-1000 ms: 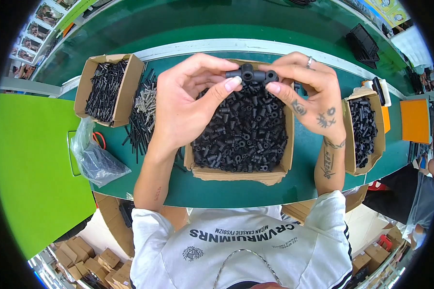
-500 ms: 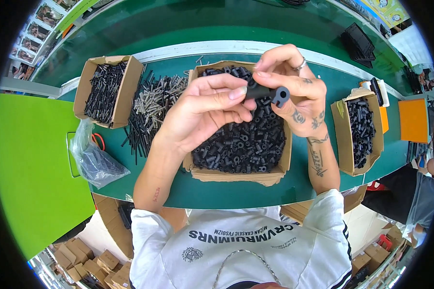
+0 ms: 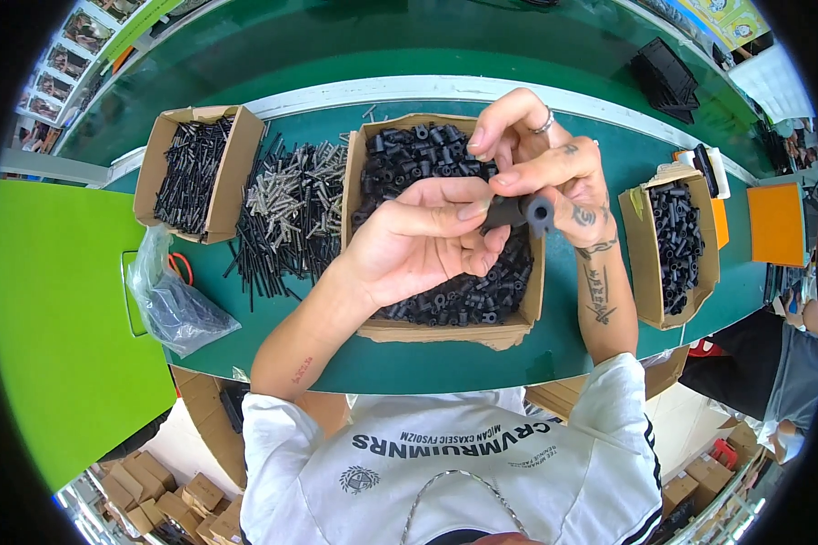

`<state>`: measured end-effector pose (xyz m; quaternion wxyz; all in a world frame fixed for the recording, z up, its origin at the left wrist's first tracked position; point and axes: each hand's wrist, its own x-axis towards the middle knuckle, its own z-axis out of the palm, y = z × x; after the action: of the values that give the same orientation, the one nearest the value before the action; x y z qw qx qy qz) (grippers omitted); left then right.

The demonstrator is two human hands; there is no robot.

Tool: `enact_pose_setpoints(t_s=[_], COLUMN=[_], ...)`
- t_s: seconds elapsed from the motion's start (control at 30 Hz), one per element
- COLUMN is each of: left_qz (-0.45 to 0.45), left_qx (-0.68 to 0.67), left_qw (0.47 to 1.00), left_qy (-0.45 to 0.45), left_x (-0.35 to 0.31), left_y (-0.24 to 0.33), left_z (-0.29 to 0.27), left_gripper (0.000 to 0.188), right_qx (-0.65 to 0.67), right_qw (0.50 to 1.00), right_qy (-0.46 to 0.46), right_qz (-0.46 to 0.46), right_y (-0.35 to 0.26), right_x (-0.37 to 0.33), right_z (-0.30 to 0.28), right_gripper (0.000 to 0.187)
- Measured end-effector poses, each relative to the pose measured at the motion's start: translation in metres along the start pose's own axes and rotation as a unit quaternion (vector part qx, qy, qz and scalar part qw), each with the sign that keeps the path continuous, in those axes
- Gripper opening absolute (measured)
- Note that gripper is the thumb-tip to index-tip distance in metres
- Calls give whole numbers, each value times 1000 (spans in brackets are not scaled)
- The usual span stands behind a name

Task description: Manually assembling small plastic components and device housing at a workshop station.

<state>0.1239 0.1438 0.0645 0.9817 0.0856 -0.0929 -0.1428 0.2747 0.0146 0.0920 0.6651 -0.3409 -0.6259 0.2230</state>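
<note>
My left hand [image 3: 420,241] pinches a dark cylindrical piece [image 3: 502,214] between thumb and fingers. Right beside it, my right hand [image 3: 568,177] holds a short black sleeve [image 3: 539,214] with a round hole in its end, between the thumb and bent fingers. The two pieces meet or overlap; I cannot tell whether they are joined. Both hands are raised above an open cardboard box [image 3: 445,331] full of loose black sleeves [image 3: 418,150], and my hands hide part of its contents.
Left of the middle box lie silver and black pins [image 3: 291,195] in a heap, beside a box of dark pins [image 3: 225,182]. A clear plastic bag [image 3: 182,304] rests at the table's left edge. Another box of black parts [image 3: 677,245] stands right, near an orange bin [image 3: 777,224].
My left hand has shifted right and slightly down, bringing its piece closer to my right hand. The sleeve in my right hand sits a little lower.
</note>
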Motion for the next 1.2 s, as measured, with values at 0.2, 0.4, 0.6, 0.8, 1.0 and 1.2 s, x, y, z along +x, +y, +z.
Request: enact_pose_setpoints(t_s=[0.2, 0.4, 0.6, 0.8, 1.0, 1.2], left_qz=[1, 55, 113, 185, 363, 496], left_qx=[-17, -42, 55, 293, 521, 804], left_qw=[1000, 996, 982, 923, 744, 301], left_qy=[21, 57, 140, 170, 208, 130], left_x=[0, 1, 1, -2, 4, 2], left_y=[-2, -4, -1, 9, 3, 2], left_z=[4, 7, 7, 17, 26, 27], left_gripper=[24, 19, 20, 20, 21, 30], right_qx=[-7, -22, -203, -439, -378, -337], right_qw=[1000, 981, 972, 895, 919, 923], right_qy=[17, 160, 118, 84, 112, 175], right_qz=[9, 110, 14, -12, 14, 62], right_y=[0, -14, -40, -48, -36, -42], right_x=[1, 5, 10, 12, 13, 4], right_z=[1, 5, 9, 6, 16, 29], right_gripper=[34, 35, 40, 26, 29, 53])
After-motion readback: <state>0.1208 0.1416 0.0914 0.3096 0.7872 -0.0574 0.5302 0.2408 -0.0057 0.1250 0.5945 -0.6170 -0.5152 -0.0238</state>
